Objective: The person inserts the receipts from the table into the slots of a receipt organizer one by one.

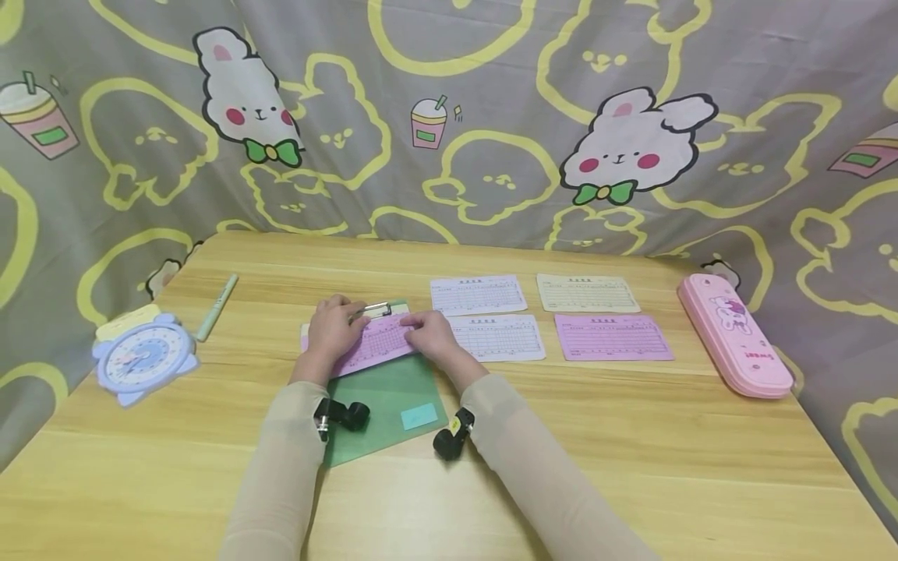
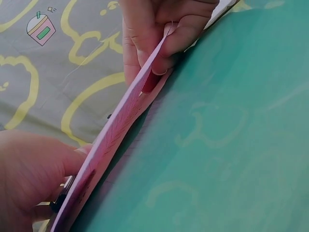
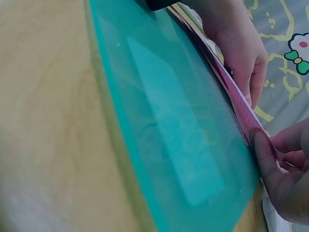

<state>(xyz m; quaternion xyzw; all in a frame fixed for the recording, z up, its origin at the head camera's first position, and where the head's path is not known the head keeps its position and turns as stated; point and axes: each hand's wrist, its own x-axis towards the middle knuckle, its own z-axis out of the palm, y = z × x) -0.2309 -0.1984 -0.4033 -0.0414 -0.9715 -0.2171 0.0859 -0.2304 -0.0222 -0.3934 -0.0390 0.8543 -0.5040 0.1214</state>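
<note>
A green clip folder (image 1: 386, 409) lies on the table with a pale blue label on its lower part. Across its top, under the metal clip (image 1: 379, 309), is a pink printed form (image 1: 372, 347). My left hand (image 1: 333, 331) grips the clip at the left, its thumb against the pink form. In the left wrist view the form stands out from the green cover as a bent sheet. The right hand (image 1: 431, 335) pinches the form's right edge between thumb and fingers, seen close in the right wrist view. The left fingertips are partly hidden behind the sheet.
Right of the folder lie two white forms (image 1: 479, 294), a cream form (image 1: 588, 294) and another pink form (image 1: 613, 337). A pink pencil case (image 1: 735, 335) sits far right. On the left are a blue toy clock (image 1: 146, 357), a yellow piece (image 1: 129, 321) and a green pen (image 1: 217, 308).
</note>
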